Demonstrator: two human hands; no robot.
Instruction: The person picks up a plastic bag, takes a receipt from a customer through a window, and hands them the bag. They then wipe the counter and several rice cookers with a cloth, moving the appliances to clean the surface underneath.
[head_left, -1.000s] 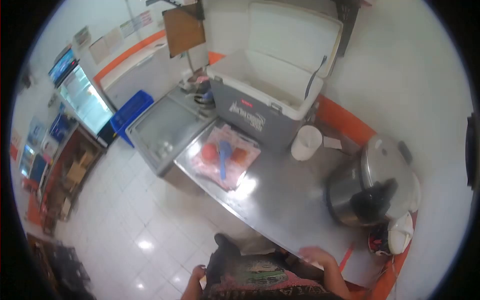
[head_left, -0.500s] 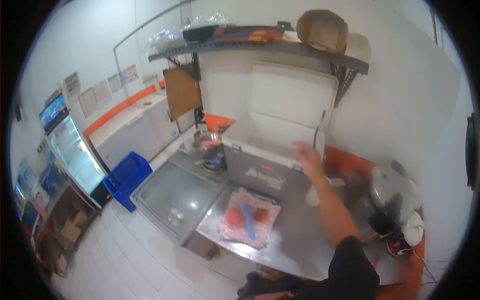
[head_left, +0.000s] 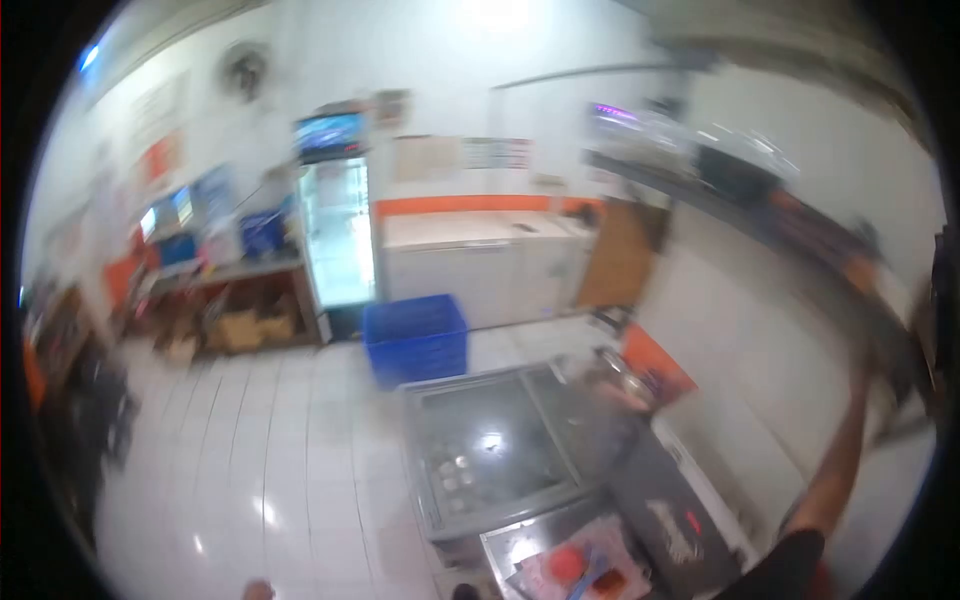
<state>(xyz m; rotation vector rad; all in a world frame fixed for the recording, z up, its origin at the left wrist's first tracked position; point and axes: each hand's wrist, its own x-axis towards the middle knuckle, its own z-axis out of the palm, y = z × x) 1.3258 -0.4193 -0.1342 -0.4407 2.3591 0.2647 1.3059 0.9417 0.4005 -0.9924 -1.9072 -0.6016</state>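
Observation:
My right hand (head_left: 866, 366) is raised at the far right, close beneath the wall shelf (head_left: 740, 205) and near the raised white lid (head_left: 745, 370) of a cool box. It is smeared by motion, so neither its fingers nor any grip can be made out. The grey cool box (head_left: 672, 525) stands below the arm. Only a small blurred bit of what looks like my left hand (head_left: 257, 590) shows at the bottom edge, its fingers hidden. In front of the box, a pink patterned sheet (head_left: 605, 548) bears a red round item (head_left: 567, 563) and a blue-handled tool (head_left: 580, 587).
A glass-topped freezer (head_left: 490, 450) adjoins the metal table (head_left: 505, 548). Behind it are a blue crate (head_left: 415, 335), a white chest freezer (head_left: 450, 270) and a lit drinks fridge (head_left: 338, 235). Cardboard boxes (head_left: 245, 328) sit under the left counter.
The view has swung left, bringing in more of the room. My right hand has gone from above the cool box's front rim to up by its lid and the shelf.

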